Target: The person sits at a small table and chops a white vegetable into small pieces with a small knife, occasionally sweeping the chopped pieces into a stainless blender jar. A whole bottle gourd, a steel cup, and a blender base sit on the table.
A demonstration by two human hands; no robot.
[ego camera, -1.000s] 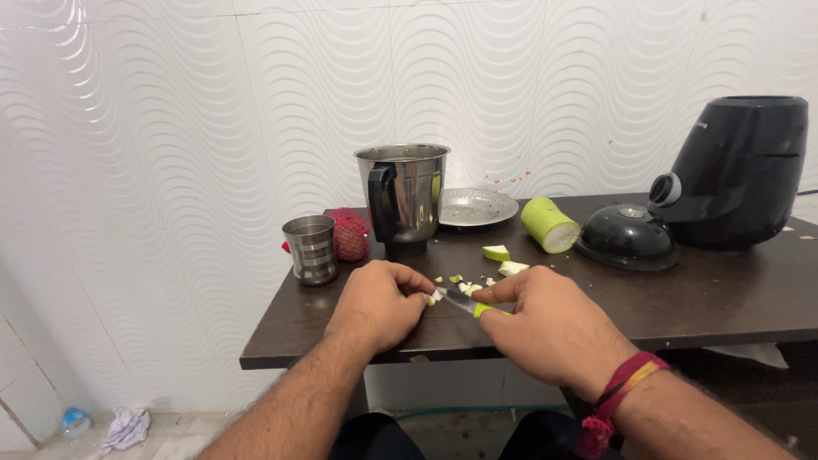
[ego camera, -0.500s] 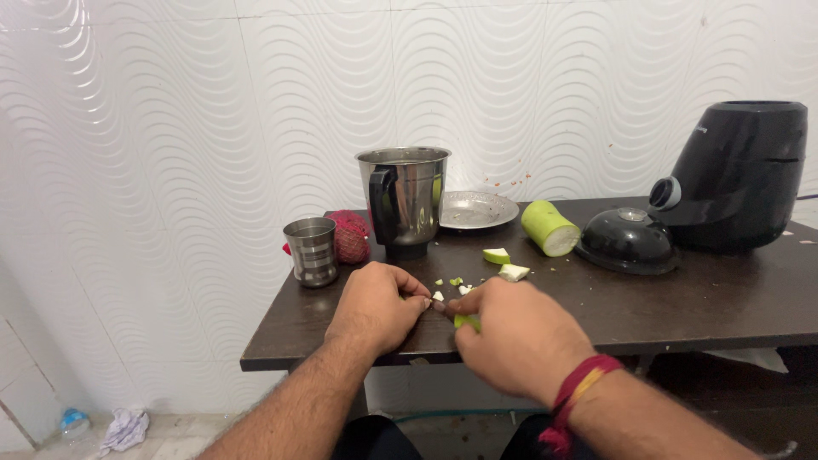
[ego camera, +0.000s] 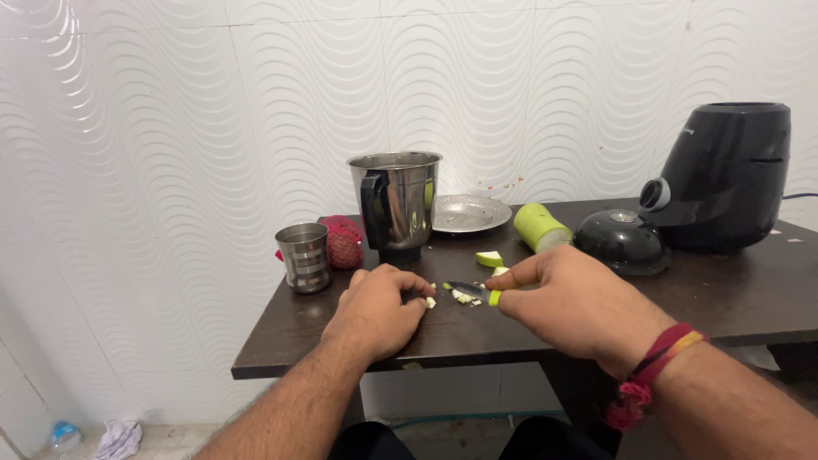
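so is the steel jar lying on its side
No, the steel jar stands upright on the table, behind both hands.

On table (ego camera: 750, 298): cup (ego camera: 304, 256) left, jar (ego camera: 396, 204) centre, plate (ego camera: 470, 213) behind-right of it, lid (ego camera: 621, 241) before mixer base (ego camera: 724, 175) right.

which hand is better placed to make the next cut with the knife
Right. The right hand already grips the knife by its green handle, blade over the cut pieces. The left hand is curled on the table, pinning a piece at its fingertips.
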